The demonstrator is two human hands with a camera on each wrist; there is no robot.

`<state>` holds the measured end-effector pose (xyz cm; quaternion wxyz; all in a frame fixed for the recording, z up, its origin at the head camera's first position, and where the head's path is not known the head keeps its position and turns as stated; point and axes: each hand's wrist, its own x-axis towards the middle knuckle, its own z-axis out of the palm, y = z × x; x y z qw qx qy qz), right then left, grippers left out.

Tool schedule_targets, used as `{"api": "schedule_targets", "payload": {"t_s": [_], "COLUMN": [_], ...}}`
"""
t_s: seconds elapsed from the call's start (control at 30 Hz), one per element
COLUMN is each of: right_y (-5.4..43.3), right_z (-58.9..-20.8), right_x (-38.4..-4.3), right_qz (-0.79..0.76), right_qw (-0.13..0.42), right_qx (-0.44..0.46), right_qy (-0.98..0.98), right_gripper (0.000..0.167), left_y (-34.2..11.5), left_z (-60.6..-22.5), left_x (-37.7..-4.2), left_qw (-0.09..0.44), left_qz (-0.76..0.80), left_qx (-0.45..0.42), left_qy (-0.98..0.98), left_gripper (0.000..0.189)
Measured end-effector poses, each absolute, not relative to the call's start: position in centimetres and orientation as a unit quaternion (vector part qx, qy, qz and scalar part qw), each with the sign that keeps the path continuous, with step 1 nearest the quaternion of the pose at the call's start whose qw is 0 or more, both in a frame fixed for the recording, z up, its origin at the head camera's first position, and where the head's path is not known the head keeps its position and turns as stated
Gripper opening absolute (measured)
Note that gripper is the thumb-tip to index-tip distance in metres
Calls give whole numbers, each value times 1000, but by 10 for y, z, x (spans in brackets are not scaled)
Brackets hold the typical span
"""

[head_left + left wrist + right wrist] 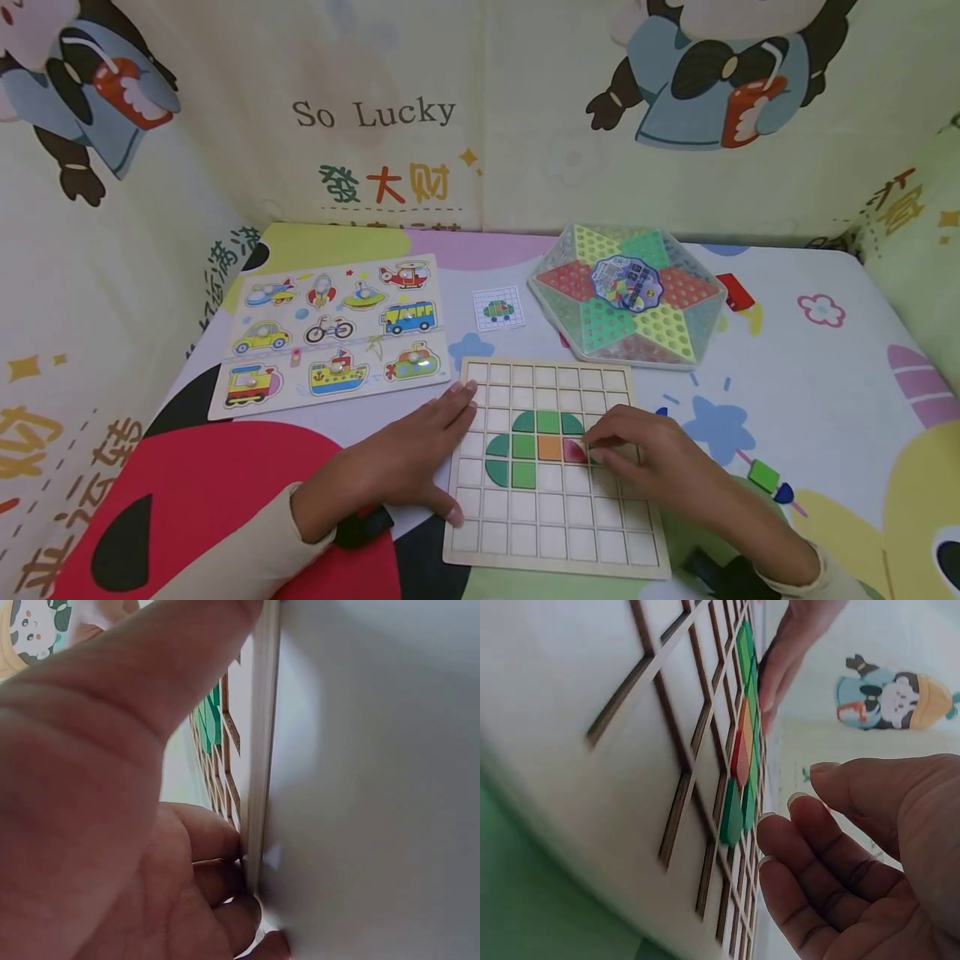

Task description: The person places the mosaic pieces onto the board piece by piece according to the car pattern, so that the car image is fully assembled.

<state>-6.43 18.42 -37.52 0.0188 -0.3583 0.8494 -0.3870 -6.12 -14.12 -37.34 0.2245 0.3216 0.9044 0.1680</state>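
Note:
A wooden grid board (555,546) lies on the table with green, orange and red tiles set in its cells. My left hand (397,454) rests along its left edge, thumb and fingers spread; in the left wrist view the fingertips (225,840) touch that edge. Over the tiles' right end is my right hand (652,458), thumb and fingers loosely bent beside the red tile (573,451). The right wrist view shows a gap between thumb and fingers with nothing in it. Near those fingertips a green rounded tile (732,814) sits in a cell beside the red one.
Behind the board lies a small pattern card (498,309). A vehicle puzzle board (330,333) is at left, a hexagonal game box (626,296) at back right. Loose on the right are a green square tile (763,475) and a dark blue tile (783,493).

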Motion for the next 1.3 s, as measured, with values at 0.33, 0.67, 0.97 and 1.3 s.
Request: {"api": "schedule_targets", "payload": {"t_s": [0.33, 0.67, 0.97, 1.3], "right_y": [212, 237, 249, 259], "right_z": [-375, -374, -373, -377], "right_x": [-62, -61, -57, -52], "right_qz": [-361, -335, -316, -329], "right_qw": [-2, -19, -1, 29], "right_qx": [-298, -258, -215, -218], "right_qy": [884, 906, 924, 918], "right_gripper": [32, 31, 26, 27], "left_y": [-141, -141, -141, -140], "left_z": [-372, -370, -367, -369], "left_x": [-62, -62, -62, -60], "left_qw": [220, 222, 221, 224], "left_qz": [164, 160, 158, 161], "left_qx": [327, 327, 325, 320], "left_qy": [904, 905, 906, 906], "left_gripper": [119, 120, 119, 119]}}
